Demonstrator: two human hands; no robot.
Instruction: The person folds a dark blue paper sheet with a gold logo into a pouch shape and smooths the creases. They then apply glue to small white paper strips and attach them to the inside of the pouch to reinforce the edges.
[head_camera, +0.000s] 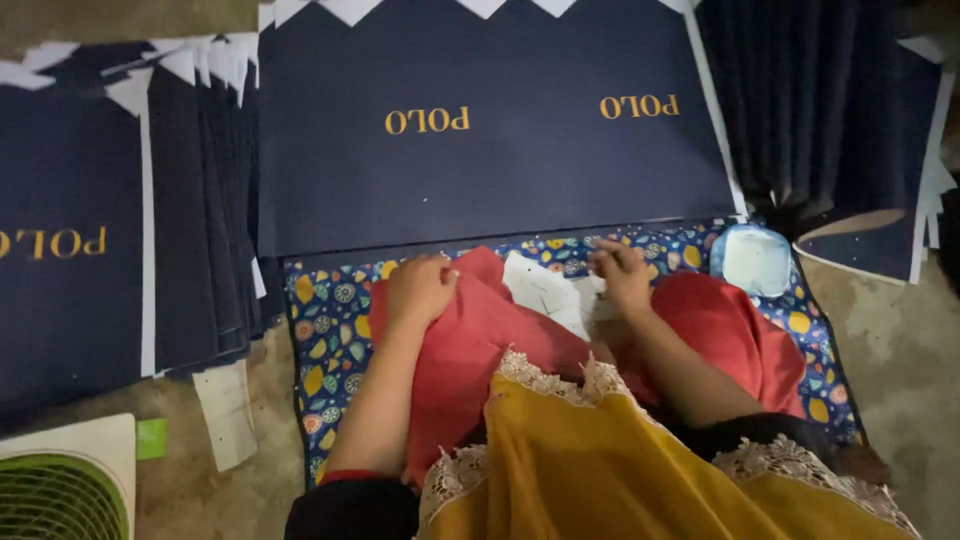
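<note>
My left hand (420, 288) rests closed on the red cloth (470, 340) over my left knee, holding nothing that I can see. My right hand (622, 272) presses its fingers onto a small stack of white card pieces (545, 290) lying between my knees on a patterned blue mat (325, 330). A large dark navy printed sheet (480, 160) with gold lettering lies flat just beyond the mat. A yellow garment with lace trim (600, 460) covers my lap.
Fanned stacks of navy sheets stand at the left (190, 200) and upper right (830, 110). A small white tub (752, 260) sits on the mat's right corner. A loose white card strip (228, 412) and a green-grilled fan (60, 490) lie at lower left on the concrete floor.
</note>
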